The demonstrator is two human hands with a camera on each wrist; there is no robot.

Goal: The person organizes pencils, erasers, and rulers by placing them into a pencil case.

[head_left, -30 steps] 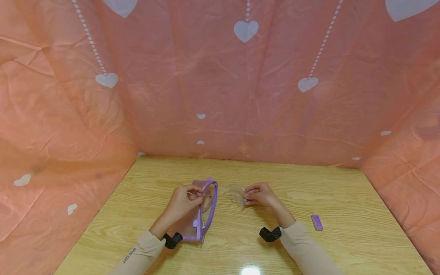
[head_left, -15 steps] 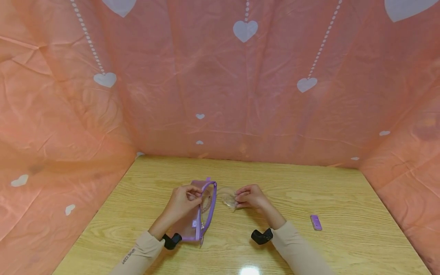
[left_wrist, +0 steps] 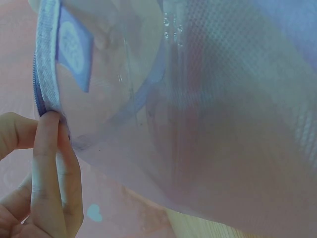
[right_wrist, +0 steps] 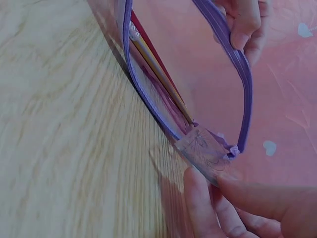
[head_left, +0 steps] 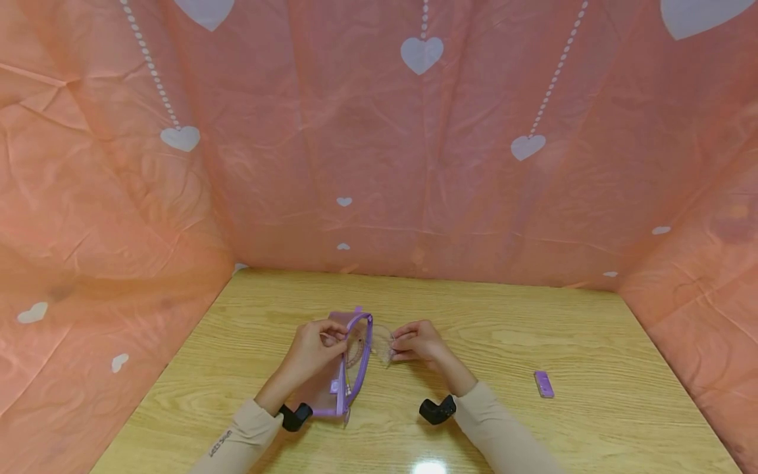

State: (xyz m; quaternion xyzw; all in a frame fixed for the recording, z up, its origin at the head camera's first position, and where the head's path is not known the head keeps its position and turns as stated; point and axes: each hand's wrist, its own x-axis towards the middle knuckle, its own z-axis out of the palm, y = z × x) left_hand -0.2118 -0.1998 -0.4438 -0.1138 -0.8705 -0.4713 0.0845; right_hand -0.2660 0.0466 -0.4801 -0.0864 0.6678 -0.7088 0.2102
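Observation:
A see-through pencil pouch (head_left: pixel 328 388) with purple zip edging lies left of centre, its mouth spread towards the right. My left hand (head_left: pixel 320 343) pinches the near-left edge of that mouth between thumb and fingers; the left wrist view shows these fingers (left_wrist: pixel 47 168) on the zip tape. At the other side of the opening, my right hand (head_left: pixel 418 342) pinches a clear, curved plastic piece (right_wrist: pixel 205 151) with fine printed lines. Its far end overlaps the pouch mouth in the right wrist view. Inside the pouch are a yellow pencil (right_wrist: pixel 156 67) and a red stick (right_wrist: pixel 148 42).
A small purple block (head_left: pixel 543 384) lies on the wooden table (head_left: pixel 592 342) to the right. An orange-pink cloth (head_left: pixel 426 164) with white hearts hangs behind and at both sides. A black wrist camera (head_left: pixel 437 411) sits under the right wrist.
My right hand has moved left with the clear plastic piece, bringing it from apart to the pouch mouth. The left hand and the pouch have stayed put.

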